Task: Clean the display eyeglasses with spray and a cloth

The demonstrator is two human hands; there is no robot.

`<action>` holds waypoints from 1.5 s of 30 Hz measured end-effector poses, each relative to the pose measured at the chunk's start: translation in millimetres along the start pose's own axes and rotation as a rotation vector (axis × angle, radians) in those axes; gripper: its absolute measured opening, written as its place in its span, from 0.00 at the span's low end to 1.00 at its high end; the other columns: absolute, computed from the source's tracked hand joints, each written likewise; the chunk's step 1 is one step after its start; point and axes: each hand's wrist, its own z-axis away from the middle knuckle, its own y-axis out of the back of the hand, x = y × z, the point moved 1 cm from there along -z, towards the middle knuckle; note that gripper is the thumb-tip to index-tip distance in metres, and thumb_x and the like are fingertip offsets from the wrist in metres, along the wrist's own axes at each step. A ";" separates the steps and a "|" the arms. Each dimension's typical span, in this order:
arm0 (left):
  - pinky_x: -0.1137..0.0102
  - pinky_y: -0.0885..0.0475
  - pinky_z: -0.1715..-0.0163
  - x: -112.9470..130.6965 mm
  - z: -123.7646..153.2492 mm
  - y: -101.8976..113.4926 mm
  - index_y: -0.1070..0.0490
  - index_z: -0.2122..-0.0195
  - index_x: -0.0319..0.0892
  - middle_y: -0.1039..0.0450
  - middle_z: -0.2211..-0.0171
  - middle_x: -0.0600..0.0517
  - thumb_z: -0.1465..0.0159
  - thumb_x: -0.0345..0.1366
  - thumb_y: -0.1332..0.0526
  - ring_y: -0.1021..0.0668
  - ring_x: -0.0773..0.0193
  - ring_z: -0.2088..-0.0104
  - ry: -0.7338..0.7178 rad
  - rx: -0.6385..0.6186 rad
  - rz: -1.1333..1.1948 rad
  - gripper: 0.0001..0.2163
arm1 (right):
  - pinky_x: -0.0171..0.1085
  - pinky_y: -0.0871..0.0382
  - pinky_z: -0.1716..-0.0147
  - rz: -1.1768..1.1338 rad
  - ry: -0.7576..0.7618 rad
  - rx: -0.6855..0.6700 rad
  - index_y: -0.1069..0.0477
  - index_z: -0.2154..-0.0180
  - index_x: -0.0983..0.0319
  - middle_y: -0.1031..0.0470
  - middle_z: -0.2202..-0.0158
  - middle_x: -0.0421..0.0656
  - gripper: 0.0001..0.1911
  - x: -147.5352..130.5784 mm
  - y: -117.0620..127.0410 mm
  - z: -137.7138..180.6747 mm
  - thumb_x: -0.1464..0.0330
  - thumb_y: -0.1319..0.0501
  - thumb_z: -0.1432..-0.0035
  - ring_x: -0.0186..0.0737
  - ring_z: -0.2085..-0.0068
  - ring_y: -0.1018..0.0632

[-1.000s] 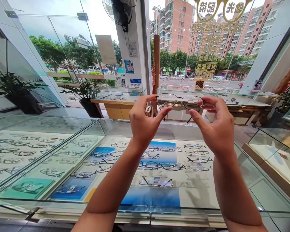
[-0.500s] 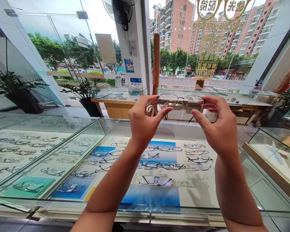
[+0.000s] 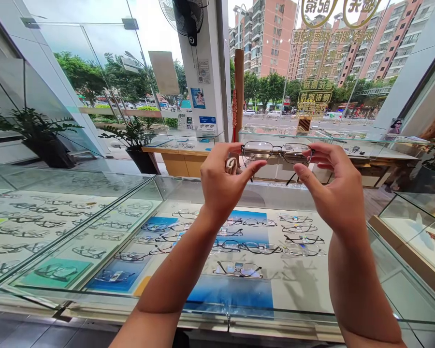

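A pair of thin dark-framed eyeglasses (image 3: 277, 149) is raised in front of me, level, above the far edge of the glass display case. My left hand (image 3: 226, 171) grips its left side near the hinge, thumb below. A folded pale cloth (image 3: 231, 166) is tucked in the same hand's curled fingers. On the other side, my right hand (image 3: 331, 179) has its fingers closed at the right hinge, with the thumb under the right lens. The temple tips hang below the lenses.
Below my arms stands a glass display case (image 3: 297, 299) with several rows of eyeglasses (image 3: 238, 269) inside. Another glass case (image 3: 387, 232) is at the right. Potted plants (image 3: 137, 140), a wall fan (image 3: 186, 19) and a lower counter (image 3: 177, 163) stand by the windows.
The whole view has shifted slightly, so the scene sits a little further right. Both hands keep their hold on the eyeglasses, which stay at nearly the same height.
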 end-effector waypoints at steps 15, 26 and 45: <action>0.62 0.23 0.61 2.9 1.8 0.1 0.23 0.55 0.47 0.19 0.61 0.50 0.39 0.52 0.23 0.18 0.58 0.60 -0.107 0.059 -0.072 0.20 | 0.59 0.22 0.45 0.004 -0.033 -0.057 0.26 0.41 0.54 0.17 0.45 0.48 0.21 6.0 0.3 -1.2 0.57 0.32 0.32 0.55 0.48 0.17; 0.60 0.22 0.58 5.4 3.2 -0.4 0.24 0.55 0.47 0.20 0.61 0.50 0.39 0.53 0.23 0.19 0.57 0.59 -0.096 0.055 -0.081 0.20 | 0.58 0.21 0.46 -0.004 -0.050 -0.081 0.26 0.41 0.54 0.18 0.44 0.48 0.21 8.5 -0.6 -1.9 0.57 0.33 0.32 0.55 0.46 0.17; 0.63 0.24 0.61 2.9 2.2 -0.2 0.23 0.54 0.47 0.19 0.61 0.51 0.39 0.52 0.23 0.18 0.59 0.61 -0.108 0.040 -0.046 0.19 | 0.56 0.22 0.48 0.015 -0.016 -0.031 0.26 0.42 0.54 0.18 0.46 0.47 0.20 4.9 2.9 -1.4 0.59 0.32 0.33 0.54 0.47 0.18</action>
